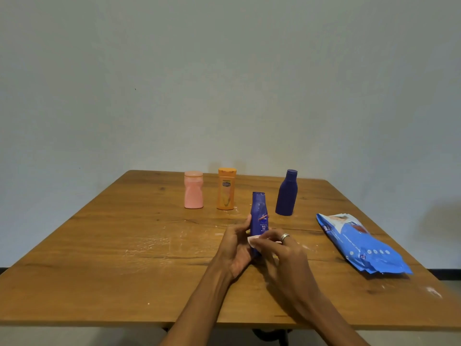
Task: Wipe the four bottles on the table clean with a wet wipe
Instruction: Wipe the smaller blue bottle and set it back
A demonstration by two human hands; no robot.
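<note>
- Wooden surface (124, 245), scratched pale near its middle.
- Blue labelled bottle (259, 216): upright near the middle, gripped by the left hand (234, 248).
- Wet wipe (253, 240): white, pinched in the right hand (279, 255) against the bottle's lower part.
- Pink bottle (193, 190), orange bottle (226, 189), dark blue bottle (287, 194): upright toward the far edge.
- Blue wipe pack (361, 245): flat by the right edge.

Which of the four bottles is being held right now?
The blue Nivea bottle, nearest the person, between the left hand and right hand. The pink bottle, orange bottle and dark blue bottle stand untouched behind.
</note>
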